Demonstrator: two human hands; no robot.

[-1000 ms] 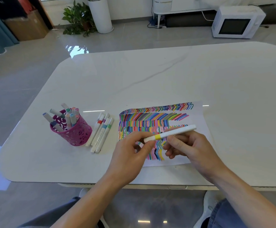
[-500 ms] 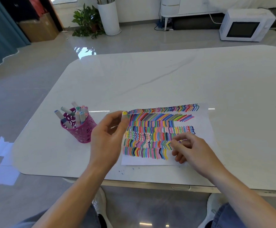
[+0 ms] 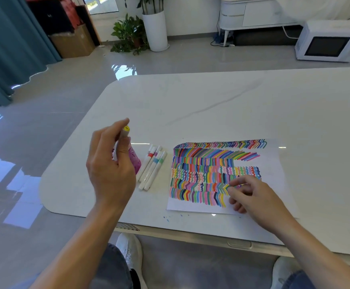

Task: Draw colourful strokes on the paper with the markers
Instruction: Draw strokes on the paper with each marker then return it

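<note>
My left hand [image 3: 110, 167] holds a white marker with a yellow end [image 3: 124, 132] upright, raised above the pink marker cup [image 3: 135, 161], which it mostly hides. My right hand [image 3: 251, 195] rests on the lower right of the paper [image 3: 274, 163], fingers curled and pinched together; whether something small sits between the fingertips is unclear. The paper lies on the white table [image 3: 232, 105] and is covered with rows of multicoloured strokes [image 3: 203, 174]. Several capped white markers [image 3: 152, 167] lie side by side between the cup and the paper.
Small blue ink specks [image 3: 167, 219] dot the table near its front edge. On the floor beyond stand a white microwave [image 3: 328, 41], potted plants [image 3: 132, 34], a cardboard box [image 3: 73, 41] and a teal curtain [image 3: 7, 42]. My white shoes show under the table.
My left hand has carried the yellow marker away from the right hand, leftward to above the pink cup. My right hand let go of it and settled on the paper. The view shifted left.
</note>
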